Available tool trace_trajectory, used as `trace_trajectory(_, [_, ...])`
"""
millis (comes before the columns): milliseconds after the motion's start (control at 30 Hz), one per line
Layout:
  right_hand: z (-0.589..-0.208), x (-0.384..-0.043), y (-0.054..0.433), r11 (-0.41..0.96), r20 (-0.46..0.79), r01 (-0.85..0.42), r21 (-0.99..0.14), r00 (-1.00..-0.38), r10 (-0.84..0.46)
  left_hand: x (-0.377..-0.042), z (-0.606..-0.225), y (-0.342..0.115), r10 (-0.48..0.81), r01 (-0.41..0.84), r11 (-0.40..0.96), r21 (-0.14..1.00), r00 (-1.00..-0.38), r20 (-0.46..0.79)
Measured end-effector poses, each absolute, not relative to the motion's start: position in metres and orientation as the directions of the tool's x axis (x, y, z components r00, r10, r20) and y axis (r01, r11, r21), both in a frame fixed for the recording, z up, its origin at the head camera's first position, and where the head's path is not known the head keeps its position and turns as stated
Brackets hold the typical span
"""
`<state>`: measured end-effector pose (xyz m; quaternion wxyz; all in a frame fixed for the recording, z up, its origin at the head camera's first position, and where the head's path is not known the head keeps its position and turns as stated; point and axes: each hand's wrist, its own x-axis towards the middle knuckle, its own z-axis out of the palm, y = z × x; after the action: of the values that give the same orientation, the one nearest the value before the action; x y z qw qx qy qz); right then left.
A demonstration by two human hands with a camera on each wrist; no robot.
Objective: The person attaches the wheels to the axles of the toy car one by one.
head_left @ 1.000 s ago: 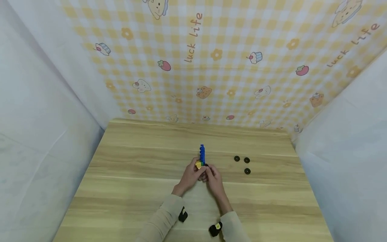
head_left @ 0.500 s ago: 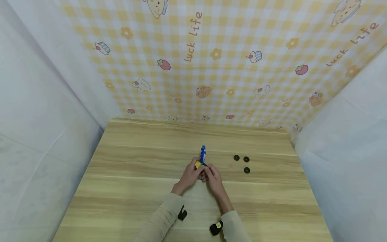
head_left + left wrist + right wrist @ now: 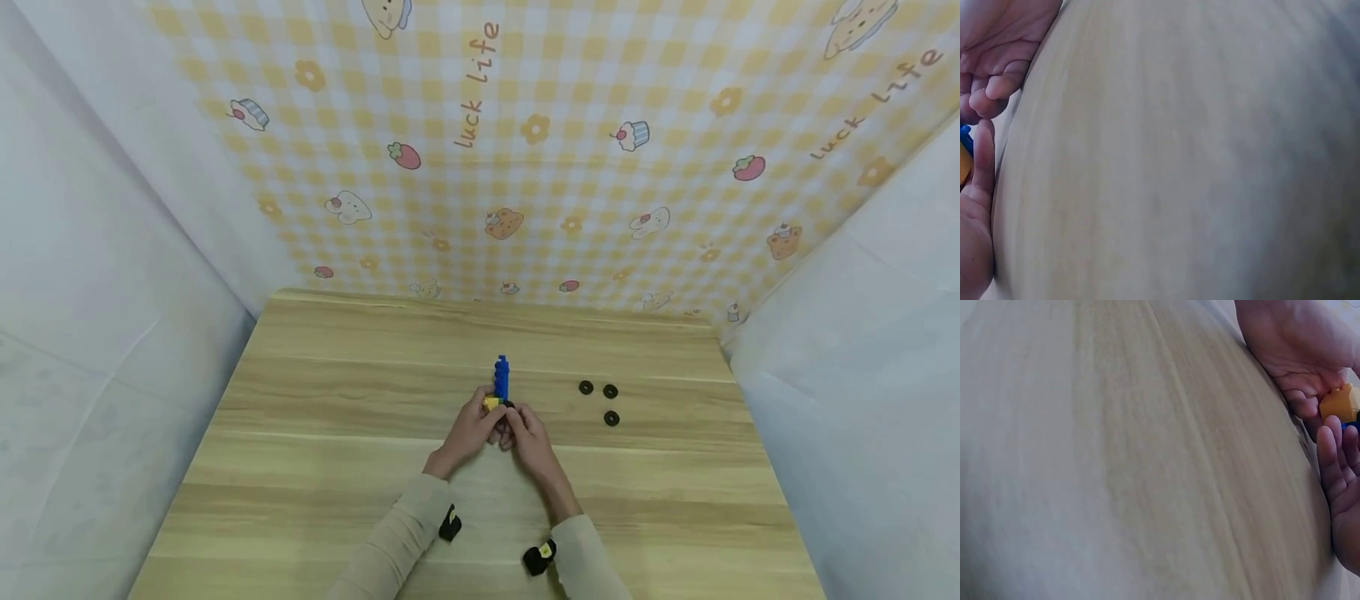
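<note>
In the head view, a building-brick toy is held up between both hands over the table. Its long blue part [image 3: 502,377] points away from me, and a yellow brick [image 3: 492,403] sits on its left side. My left hand [image 3: 467,429] grips the toy by its near end, around the yellow brick. At the toy's near right side, my right hand [image 3: 532,440] pinches a small black toy tyre [image 3: 511,405] against it. The fingers partly hide the tyre. The yellow brick [image 3: 1340,403] shows at the right edge of the right wrist view.
Three more black tyres [image 3: 611,418] lie on the wooden table [image 3: 322,375], to the right of the hands. A checked curtain [image 3: 450,192] hangs behind the table, with white cloth [image 3: 112,292] on both sides. Each wrist carries a black camera [image 3: 539,557].
The blue part has turned a little one way and back, briefly showing a pale marked side. Both hands stay in nearly the same place; the head view has shifted slightly.
</note>
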<state>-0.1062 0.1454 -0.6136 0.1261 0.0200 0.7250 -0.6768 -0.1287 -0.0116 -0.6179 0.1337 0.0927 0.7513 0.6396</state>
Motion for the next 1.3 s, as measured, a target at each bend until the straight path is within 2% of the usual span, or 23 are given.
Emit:
trace_trajectory(267, [-0.59,-0.105,0.149,0.034,-0.227,0.226,-0.973,-0.938,-0.262,-0.131,-0.619,-0.009,0.293,-0.057,0.145,0.988,-0.951,-0.098])
trace_trajectory(633, [-0.614,-0.116,0.155,0.027,-0.261,0.268,-0.963,-0.907,-0.331,-0.132,-0.614,-0.01,0.272,-0.08,0.122,0.989,-0.956,-0.111])
trace_trajectory(900, [-0.614,-0.116,0.155,0.013,-0.29,0.298,-0.954,-0.916,-0.278,-0.125,-0.585,-0.016,0.304,-0.066,0.044,0.997,-0.949,-0.076])
trace_trajectory(1167, [-0.612,-0.113,0.156,-0.054,-0.252,0.273,-0.961,-0.935,-0.249,-0.134,-0.619,-0.015,0.233,-0.109,-0.054,0.993,-0.968,-0.094])
trace_trajectory(1300, [-0.61,-0.11,0.154,-0.039,-0.256,0.27,-0.962,-0.942,-0.217,-0.133,-0.625,-0.015,0.193,-0.097,-0.063,0.993,-0.978,-0.084])
